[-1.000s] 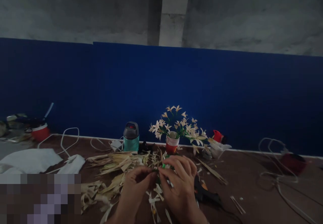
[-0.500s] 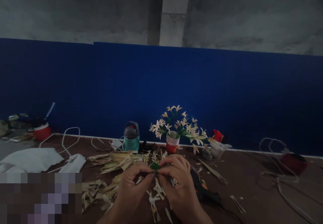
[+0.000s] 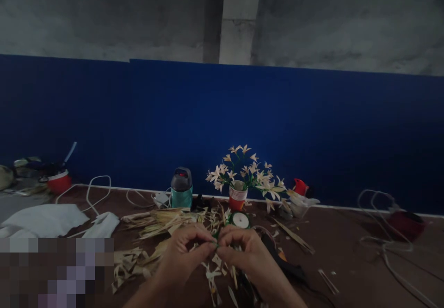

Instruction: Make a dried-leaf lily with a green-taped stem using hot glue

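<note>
My left hand point(image 3: 187, 251) and my right hand point(image 3: 241, 251) meet low in the middle, fingertips almost touching. Between their pinched thumbs and forefingers is a small green piece point(image 3: 215, 245), mostly covered by the fingers; I cannot make out its kind. Just beyond the right hand lies a roll with a white centre and green rim point(image 3: 240, 220). Dry husk strips point(image 3: 163, 220) are spread beyond and left of my left hand, and pale scraps point(image 3: 213, 280) lie below the hands. A black glue gun point(image 3: 286, 264) is partly hidden beside my right wrist.
Pale artificial flowers point(image 3: 256, 178) stand in a stack of paper cups point(image 3: 237, 199) by the blue partition point(image 3: 222, 113). Further left are a teal bottle-like container point(image 3: 181, 192), white cloth point(image 3: 45, 220) and a red tub point(image 3: 58, 181). White cords point(image 3: 385, 248) loop across the right side.
The green piece showed as a flat patch above the fingertips; now only a sliver shows. Both hands have lowered slightly, and the green-rimmed roll has come into sight beyond them.
</note>
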{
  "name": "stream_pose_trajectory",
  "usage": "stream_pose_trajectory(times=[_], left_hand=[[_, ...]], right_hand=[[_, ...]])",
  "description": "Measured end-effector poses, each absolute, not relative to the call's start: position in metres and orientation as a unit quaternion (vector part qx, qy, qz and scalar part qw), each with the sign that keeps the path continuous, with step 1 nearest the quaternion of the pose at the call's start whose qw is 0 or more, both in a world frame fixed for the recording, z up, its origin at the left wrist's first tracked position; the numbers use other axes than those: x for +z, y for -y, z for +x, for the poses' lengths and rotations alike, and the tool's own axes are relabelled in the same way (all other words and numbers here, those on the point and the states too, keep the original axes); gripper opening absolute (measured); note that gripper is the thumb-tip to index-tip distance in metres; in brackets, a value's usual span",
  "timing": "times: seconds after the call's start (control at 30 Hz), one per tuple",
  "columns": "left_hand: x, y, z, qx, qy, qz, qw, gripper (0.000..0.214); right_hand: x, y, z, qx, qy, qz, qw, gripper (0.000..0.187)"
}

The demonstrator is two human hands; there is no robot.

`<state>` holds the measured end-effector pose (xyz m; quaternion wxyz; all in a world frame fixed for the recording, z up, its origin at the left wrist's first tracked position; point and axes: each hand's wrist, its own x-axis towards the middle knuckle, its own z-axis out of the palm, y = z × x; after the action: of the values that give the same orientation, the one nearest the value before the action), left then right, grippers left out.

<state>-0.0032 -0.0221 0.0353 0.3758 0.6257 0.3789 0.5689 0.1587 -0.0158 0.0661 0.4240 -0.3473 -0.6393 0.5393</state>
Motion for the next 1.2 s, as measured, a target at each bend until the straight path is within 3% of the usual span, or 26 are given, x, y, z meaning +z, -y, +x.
stream_pose_trajectory(times=[0.2,0.37,0.53,0.67,0.77,1.0,1.2], left_hand=[[0.037,0.025,-0.005,0.527,-0.408,0.654,0.359,0.008],[0.037,0.025,-0.003,0.519,-0.404,0.643,0.392,0.009],[0.038,0.025,0.001,0.503,-0.46,0.614,0.398,0.01],[0.04,0.025,0.003,0.496,-0.489,0.607,0.382,0.009],[0.042,0.025,0.002,0.487,-0.488,0.619,0.375,0.008],[0.043,0.021,-0.001,0.471,-0.451,0.592,0.473,0.007],[0.04,0.022,-0.001,0.493,-0.374,0.56,0.551,0.018]], right_hand=[[0.069,0.017,0.162,0.577,0.641,-0.331,0.383,0.031],[0.065,0.014,0.163,0.602,0.644,-0.319,0.349,0.03],[0.061,0.017,0.159,0.36,0.734,-0.426,0.387,0.004],[0.058,0.021,0.155,0.183,0.77,-0.469,0.392,0.013],[0.056,0.021,0.156,0.153,0.786,-0.456,0.388,0.016],[0.058,0.018,0.163,0.307,0.76,-0.439,0.369,0.014],[0.055,0.014,0.169,0.581,0.64,-0.379,0.332,0.004]])
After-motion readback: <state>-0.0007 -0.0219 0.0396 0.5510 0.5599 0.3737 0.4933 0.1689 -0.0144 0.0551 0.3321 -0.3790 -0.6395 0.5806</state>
